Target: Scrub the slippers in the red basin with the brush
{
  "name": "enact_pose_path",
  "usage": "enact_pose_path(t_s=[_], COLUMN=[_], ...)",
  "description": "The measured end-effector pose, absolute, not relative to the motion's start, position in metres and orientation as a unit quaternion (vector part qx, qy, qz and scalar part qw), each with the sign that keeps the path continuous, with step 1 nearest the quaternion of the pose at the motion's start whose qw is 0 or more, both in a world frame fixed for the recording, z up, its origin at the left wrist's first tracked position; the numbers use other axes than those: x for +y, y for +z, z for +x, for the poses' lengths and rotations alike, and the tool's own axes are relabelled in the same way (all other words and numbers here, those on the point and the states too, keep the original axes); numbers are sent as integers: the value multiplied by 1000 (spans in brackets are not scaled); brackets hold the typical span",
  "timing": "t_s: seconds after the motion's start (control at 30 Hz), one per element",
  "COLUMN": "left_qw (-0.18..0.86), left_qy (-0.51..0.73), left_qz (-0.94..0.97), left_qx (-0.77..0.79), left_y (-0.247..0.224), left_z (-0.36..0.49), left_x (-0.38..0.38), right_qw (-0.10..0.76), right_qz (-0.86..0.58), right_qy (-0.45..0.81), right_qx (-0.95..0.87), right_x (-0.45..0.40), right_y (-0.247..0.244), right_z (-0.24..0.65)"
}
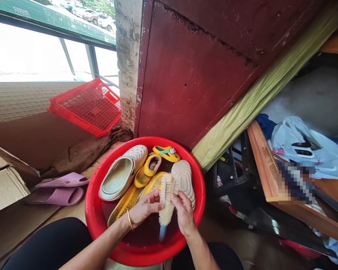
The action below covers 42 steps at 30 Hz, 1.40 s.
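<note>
Over a red basin [143, 258] I hold a bottle brush [166, 204] with cream bristles and a blue handle end pointing down toward me. My left hand [148, 208], with a gold bangle at the wrist, pinches the bristles from the left. From the right, the fingers of my right hand [183, 212] close on the bristle edge. Inside the basin are a pale clog [119, 177], small yellow shoes [149, 170], a yellow sandal [166, 153], a yellow sole [124, 204] and an upturned beige sole [183, 179]. Dark water shows beneath them.
Purple slides [62, 195] lie on cardboard left of the basin. A red plastic crate [87, 107] leans behind them. A maroon metal panel [191, 82] rises behind the basin. At right stand a wooden frame [263, 168] and a white plastic bag [321, 150].
</note>
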<state>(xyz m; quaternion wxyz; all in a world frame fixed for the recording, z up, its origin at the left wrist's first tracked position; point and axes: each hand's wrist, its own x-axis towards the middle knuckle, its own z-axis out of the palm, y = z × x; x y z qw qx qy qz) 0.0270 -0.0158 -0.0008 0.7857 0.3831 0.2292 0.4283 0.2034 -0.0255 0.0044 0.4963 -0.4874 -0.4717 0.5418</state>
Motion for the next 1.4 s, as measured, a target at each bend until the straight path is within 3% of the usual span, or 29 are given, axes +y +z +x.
enact_pose_path(t_s=[0.6,0.7,0.8,0.93,1.4], left_qw=[764,707,583,486,499], left_qy=[439,441,422,408,436], left_qz=[386,454,565,629,627], left_qx=[273,316,404,449,410], left_y=[-4,-5,-10,-16,7], left_z=[33,34,37,41,36], left_x=[-17,-21,-28,-33,-30], right_qw=[501,507,514,509,482], right_qz=[-505,-528,-549,-544,-536], right_qy=[526,482,447,458,480], right_qx=[-466,-482,-484,-484,-500], right_x=[-25,-25,-26,-26,-28], right_y=[2,3,5,4,6], right_z=[203,204,202,202,202])
